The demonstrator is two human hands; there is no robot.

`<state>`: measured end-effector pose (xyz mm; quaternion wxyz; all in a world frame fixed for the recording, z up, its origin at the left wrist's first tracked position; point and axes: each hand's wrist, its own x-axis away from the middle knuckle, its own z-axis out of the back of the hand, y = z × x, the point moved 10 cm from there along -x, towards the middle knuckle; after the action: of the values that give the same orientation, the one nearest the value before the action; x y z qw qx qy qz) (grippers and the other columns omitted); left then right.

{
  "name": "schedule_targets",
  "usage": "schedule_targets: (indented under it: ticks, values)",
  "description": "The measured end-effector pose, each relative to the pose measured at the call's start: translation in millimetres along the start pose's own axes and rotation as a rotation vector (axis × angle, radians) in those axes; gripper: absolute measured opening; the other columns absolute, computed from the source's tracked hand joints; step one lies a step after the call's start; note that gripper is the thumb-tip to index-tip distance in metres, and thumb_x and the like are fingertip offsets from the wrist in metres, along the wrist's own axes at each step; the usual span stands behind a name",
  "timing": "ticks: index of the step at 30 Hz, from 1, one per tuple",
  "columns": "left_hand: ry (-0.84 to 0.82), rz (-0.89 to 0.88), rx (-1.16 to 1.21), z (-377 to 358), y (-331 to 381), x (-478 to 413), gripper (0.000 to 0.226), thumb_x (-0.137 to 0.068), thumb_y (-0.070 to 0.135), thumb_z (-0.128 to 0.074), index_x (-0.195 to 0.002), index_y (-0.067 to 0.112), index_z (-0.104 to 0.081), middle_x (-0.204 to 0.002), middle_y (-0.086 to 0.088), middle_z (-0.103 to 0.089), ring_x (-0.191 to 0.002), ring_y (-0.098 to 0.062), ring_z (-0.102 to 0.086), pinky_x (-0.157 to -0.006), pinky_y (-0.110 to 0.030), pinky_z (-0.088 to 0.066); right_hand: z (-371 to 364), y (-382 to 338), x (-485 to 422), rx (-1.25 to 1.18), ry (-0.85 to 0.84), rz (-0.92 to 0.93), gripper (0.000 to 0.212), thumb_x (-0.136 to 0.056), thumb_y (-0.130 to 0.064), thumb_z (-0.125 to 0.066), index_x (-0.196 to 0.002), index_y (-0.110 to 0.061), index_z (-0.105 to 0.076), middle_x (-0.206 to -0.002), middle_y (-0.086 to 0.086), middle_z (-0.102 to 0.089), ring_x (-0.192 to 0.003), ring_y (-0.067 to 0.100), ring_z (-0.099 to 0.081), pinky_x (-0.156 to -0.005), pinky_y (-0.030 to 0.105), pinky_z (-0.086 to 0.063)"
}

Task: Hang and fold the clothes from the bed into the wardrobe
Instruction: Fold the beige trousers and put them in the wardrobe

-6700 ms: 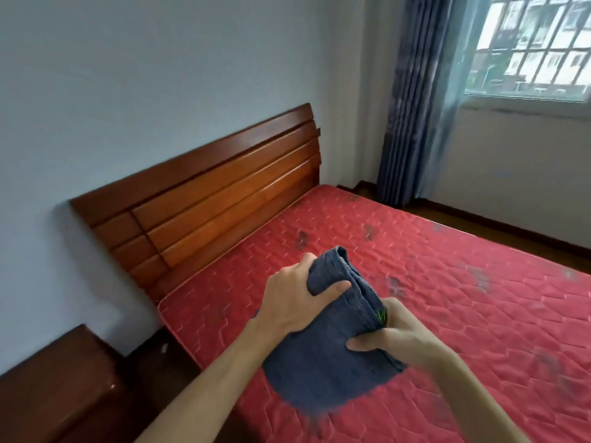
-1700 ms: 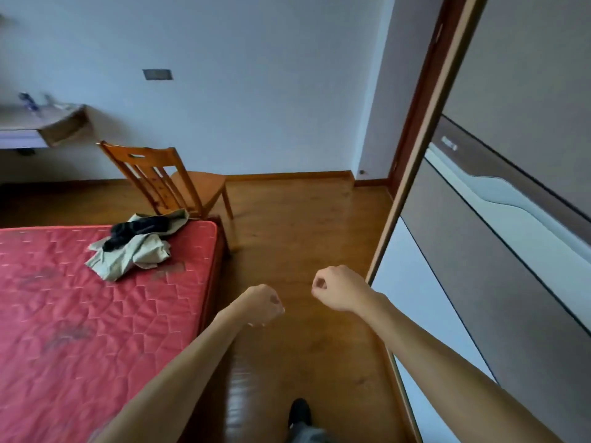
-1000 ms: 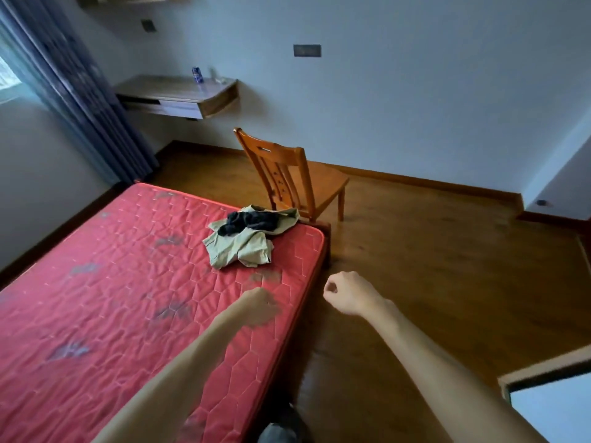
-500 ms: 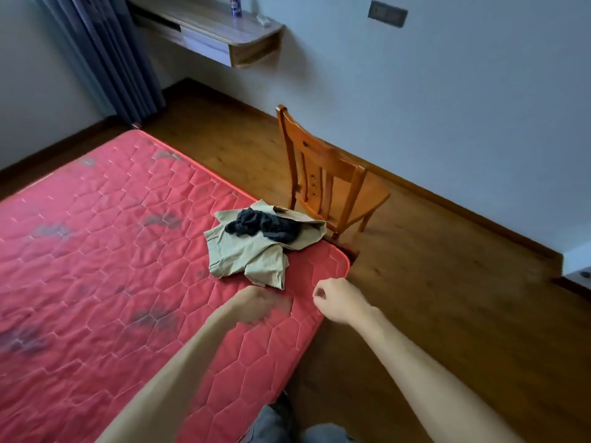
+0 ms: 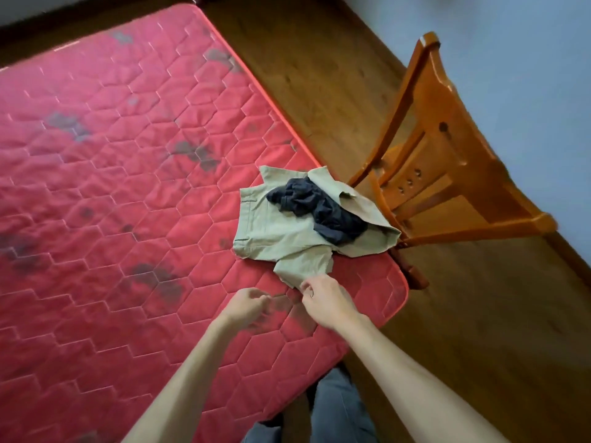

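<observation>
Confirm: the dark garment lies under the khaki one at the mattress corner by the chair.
Not right. The head view shows the dark garment lying on top of the khaki garment, not under it. They are at the mattress corner by the chair, as said.

dim, soft light | glare on chair (image 5: 428, 43) | edges blurred, bowed

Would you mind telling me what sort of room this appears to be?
Most likely a bedroom: a red quilted mattress fills most of the view, a khaki garment and a dark garment lie at its corner, and a wooden chair stands beside it on the wood floor.
</observation>
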<state>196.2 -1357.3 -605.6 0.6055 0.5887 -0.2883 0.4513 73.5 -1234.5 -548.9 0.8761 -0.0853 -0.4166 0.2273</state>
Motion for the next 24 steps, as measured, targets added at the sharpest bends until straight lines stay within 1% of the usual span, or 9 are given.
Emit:
schedule_targets:
  ticks: [5, 8, 12, 13, 15, 17, 18, 20, 24]
  values:
    - [0.144, 0.077, 0.264, -0.9, -3.3, -101.9, 0.024, -0.097, 0.024, -0.059, -0.112, 0.009, -0.069, -0.085, -0.007, -0.067, -0.065, -0.017, -0.059, -0.058, -0.025, -0.044, -4.9, 41.5, -96.7, 0.015, 0.036, -0.109, 0.046, -0.095, -0.021, -0.05, -0.14, -0.016, -0.04, -0.14, 0.01, -0.037, -0.111, 0.034, -0.061, -0.09, 0.039, -0.048]
    - [0.234, 0.174, 0.49, -6.9, 0.2, -159.9, 0.041, -0.097, 0.034, -0.059, -0.124, 0.003, -0.059, -0.086, -0.005, -0.061, -0.078, -0.021, -0.06, -0.066, -0.032, -0.048, 8.8, 74.8, -149.1, -0.097, 0.102, -0.192, 0.057, -0.096, -0.022, -0.051, -0.149, -0.017, -0.029, -0.146, 0.012, -0.031, -0.113, 0.034, -0.058, -0.085, 0.037, -0.046]
    - [0.377, 0.416, 0.965, -17.0, -9.5, -207.9, 0.069, -0.084, 0.043, -0.076, -0.134, 0.009, -0.043, -0.1, -0.009, -0.054, -0.096, -0.03, -0.064, -0.086, -0.045, -0.057, 9.5, 107.7, -199.6, -0.194, 0.069, -0.225, 0.056, -0.098, -0.023, -0.051, -0.15, -0.022, -0.031, -0.145, 0.01, -0.037, -0.119, 0.029, -0.051, -0.087, 0.038, -0.045]
    - [0.414, 0.464, 1.045, -20.3, -11.7, -214.2, 0.068, -0.081, 0.04, -0.08, -0.13, 0.009, -0.046, -0.099, -0.008, -0.055, -0.095, -0.029, -0.066, -0.082, -0.042, -0.058, 5.1, 108.8, -206.3, -0.178, 0.035, -0.201, 0.054, -0.099, -0.023, -0.051, -0.15, -0.022, -0.033, -0.143, 0.009, -0.04, -0.119, 0.028, -0.051, -0.09, 0.038, -0.046]
    - [0.472, 0.469, 1.148, -20.5, -14.2, -221.5, 0.04, -0.082, 0.022, -0.08, -0.11, 0.008, -0.055, -0.075, -0.004, -0.063, -0.064, -0.014, -0.067, -0.055, -0.029, -0.056, -5.7, 107.2, -213.7, -0.146, -0.032, -0.155, 0.054, -0.099, -0.025, -0.052, -0.15, -0.024, -0.033, -0.141, 0.007, -0.04, -0.119, 0.027, -0.051, -0.093, 0.038, -0.047]
    - [0.508, 0.417, 1.128, -13.8, -16.9, -219.3, 0.014, -0.084, 0.002, -0.069, -0.082, 0.006, -0.056, -0.041, -0.001, -0.051, -0.038, -0.01, -0.048, -0.038, -0.02, -0.045, -11.3, 107.9, -215.1, -0.117, -0.056, -0.143, 0.056, -0.099, -0.026, -0.053, -0.15, -0.026, -0.032, -0.14, 0.004, -0.04, -0.119, 0.027, -0.053, -0.093, 0.041, -0.049]
    - [0.493, 0.387, 1.113, -11.6, -16.1, -216.1, 0.019, -0.085, -0.003, -0.062, -0.072, 0.006, -0.051, -0.036, -0.002, -0.043, -0.038, -0.012, -0.042, -0.036, -0.019, -0.043, -11.5, 108.1, -214.5, -0.108, -0.057, -0.141, 0.056, -0.098, -0.026, -0.053, -0.15, -0.026, -0.033, -0.139, 0.003, -0.041, -0.118, 0.026, -0.054, -0.093, 0.041, -0.05]
    - [0.464, 0.314, 1.085, -4.4, -10.7, -203.6, 0.025, -0.084, -0.004, -0.054, -0.064, 0.008, -0.044, -0.04, -0.003, -0.035, -0.042, -0.013, -0.033, -0.04, -0.021, -0.044, -9.4, 103.9, -211.1, -0.097, -0.06, -0.123, 0.056, -0.097, -0.025, -0.055, -0.149, -0.026, -0.035, -0.137, 0.004, -0.045, -0.118, 0.026, -0.055, -0.095, 0.042, -0.049]
    - [0.455, 0.142, 0.981, 15.8, 14.9, -161.9, 0.023, -0.085, 0.002, -0.053, -0.065, 0.01, -0.047, -0.045, 0.002, -0.038, -0.044, -0.009, -0.036, -0.068, -0.033, -0.048, -3.2, 73.2, -197.0, -0.104, -0.094, -0.031, 0.055, -0.095, -0.024, -0.057, -0.146, -0.028, -0.039, -0.132, 0.002, -0.05, -0.12, 0.024, -0.054, -0.098, 0.037, -0.047]
